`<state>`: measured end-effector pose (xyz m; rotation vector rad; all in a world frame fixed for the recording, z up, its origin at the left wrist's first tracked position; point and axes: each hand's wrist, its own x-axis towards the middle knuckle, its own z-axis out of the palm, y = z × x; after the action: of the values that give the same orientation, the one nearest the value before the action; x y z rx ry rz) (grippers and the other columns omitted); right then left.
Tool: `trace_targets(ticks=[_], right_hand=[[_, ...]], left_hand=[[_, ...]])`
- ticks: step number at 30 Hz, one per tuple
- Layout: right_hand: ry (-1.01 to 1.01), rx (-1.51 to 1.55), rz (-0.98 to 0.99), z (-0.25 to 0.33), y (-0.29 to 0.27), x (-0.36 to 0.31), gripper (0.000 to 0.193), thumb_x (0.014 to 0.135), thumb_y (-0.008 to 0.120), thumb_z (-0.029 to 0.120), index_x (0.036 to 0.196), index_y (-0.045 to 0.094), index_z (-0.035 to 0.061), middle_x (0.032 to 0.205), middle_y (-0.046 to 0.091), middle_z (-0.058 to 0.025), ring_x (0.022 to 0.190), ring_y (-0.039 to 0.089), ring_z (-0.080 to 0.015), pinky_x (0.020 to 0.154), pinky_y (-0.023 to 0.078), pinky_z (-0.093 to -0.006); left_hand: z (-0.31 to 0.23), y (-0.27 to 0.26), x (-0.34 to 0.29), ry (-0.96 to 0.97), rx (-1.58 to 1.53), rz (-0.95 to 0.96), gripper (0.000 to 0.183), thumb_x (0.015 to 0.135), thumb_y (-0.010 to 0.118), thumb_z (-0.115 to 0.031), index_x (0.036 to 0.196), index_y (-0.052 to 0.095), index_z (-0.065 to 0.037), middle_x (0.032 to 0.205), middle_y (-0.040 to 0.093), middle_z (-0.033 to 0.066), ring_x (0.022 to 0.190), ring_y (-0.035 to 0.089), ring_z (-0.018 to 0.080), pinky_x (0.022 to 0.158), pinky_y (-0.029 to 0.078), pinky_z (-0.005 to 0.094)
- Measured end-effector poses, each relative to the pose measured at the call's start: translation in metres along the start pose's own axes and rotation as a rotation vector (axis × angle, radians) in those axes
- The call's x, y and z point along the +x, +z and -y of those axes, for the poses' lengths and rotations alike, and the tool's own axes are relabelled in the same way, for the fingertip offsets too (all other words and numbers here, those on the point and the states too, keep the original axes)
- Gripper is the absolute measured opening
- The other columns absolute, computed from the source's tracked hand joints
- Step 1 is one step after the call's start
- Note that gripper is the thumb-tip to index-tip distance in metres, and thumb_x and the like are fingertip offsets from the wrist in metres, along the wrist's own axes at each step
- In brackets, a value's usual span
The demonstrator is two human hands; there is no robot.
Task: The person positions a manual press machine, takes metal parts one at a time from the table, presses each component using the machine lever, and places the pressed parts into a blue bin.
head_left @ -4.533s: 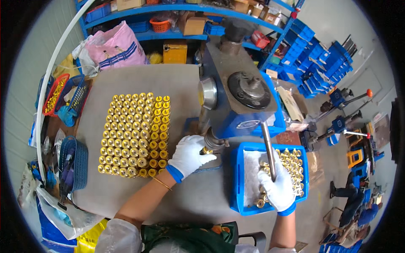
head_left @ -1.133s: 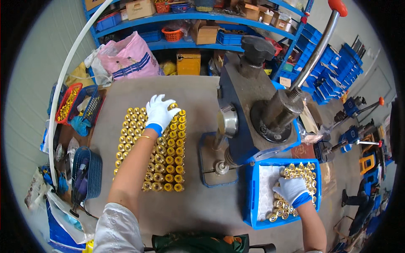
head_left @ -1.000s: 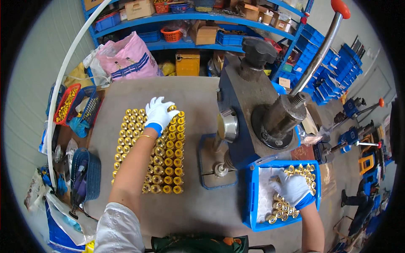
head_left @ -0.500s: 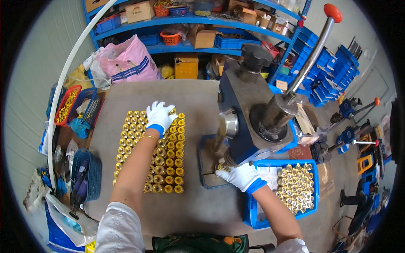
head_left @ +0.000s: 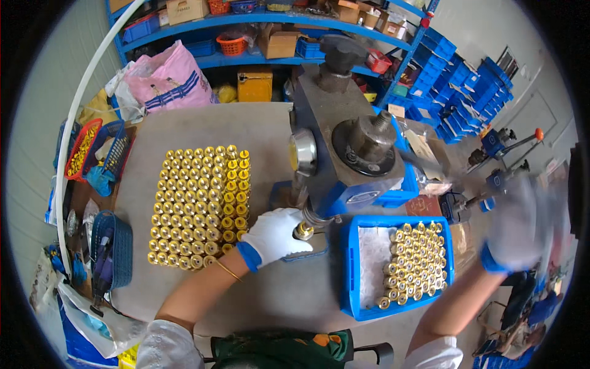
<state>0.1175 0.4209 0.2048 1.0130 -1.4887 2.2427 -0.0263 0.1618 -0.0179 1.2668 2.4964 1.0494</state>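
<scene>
My left hand, in a white glove with a blue cuff, pinches a brass fitting right under the ram of a hand press. Far to the right, my gloved right hand is smeared by motion, so its fingers do not show clearly. The press lever, also blurred, stretches from the press head toward that hand. Left of the press, brass fittings stand upright in tight rows on the table. A blue crate right of the press holds more brass fittings on a pale liner.
The grey table carries the press. At the left edge are a dark blue basket and a red basket of small brass parts. A pink bag lies behind, before blue shelving. More lever presses stand at the right.
My left hand has moved from the rows of fittings to the fitting under the ram. My right hand has left the press base and swung far right; the lever has come down from upright.
</scene>
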Motion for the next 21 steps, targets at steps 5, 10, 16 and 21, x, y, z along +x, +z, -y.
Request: trace_targets(ticks=[5,10,16,21], right_hand=[[0.686,-1.317,-0.523,-0.013,0.083,-0.049,0.063,0.094,0.062,0.028,0.143,0.042,-0.0049,0.145,0.045,-0.024,0.134,0.044,-0.0355,0.113,0.033,-0.0436],[0.789,-1.362,-0.245,-0.088,0.019,-0.108,0.08,0.084,0.07,0.026,0.147,0.034,-0.0071,0.141,0.047,-0.0298,0.132,0.047,-0.0398,0.112,0.034,-0.0436],[0.816,-0.89,0.186,-0.014,0.01,-0.058,0.075,0.091,0.058,0.025,0.151,0.025,-0.0067,0.145,0.044,-0.0273,0.139,0.042,-0.0321,0.114,0.03,-0.0343],[-0.017,-0.093,0.028,0.033,-0.043,0.018,0.058,0.104,0.031,0.044,0.137,0.047,-0.0005,0.136,0.052,-0.0227,0.127,0.049,-0.0319,0.113,0.034,-0.0498]], left_hand=[[0.023,0.023,-0.007,-0.048,-0.075,-0.112,0.035,0.074,0.078,-0.034,0.096,0.068,-0.009,0.09,0.068,0.0138,0.088,0.063,0.0361,0.081,0.05,0.0476],[0.023,0.034,-0.003,0.038,-0.123,-0.195,0.037,0.073,0.079,-0.036,0.096,0.068,-0.009,0.094,0.068,0.0138,0.091,0.063,0.0367,0.083,0.049,0.0489],[0.033,0.025,-0.011,-0.023,-0.114,-0.209,0.035,0.073,0.079,-0.032,0.098,0.069,-0.009,0.096,0.068,0.0139,0.093,0.064,0.0362,0.085,0.051,0.0466],[0.007,0.021,0.005,-0.018,-0.154,-0.153,0.032,0.074,0.078,-0.031,0.095,0.07,-0.008,0.097,0.068,0.0139,0.093,0.064,0.0352,0.083,0.051,0.0461]])
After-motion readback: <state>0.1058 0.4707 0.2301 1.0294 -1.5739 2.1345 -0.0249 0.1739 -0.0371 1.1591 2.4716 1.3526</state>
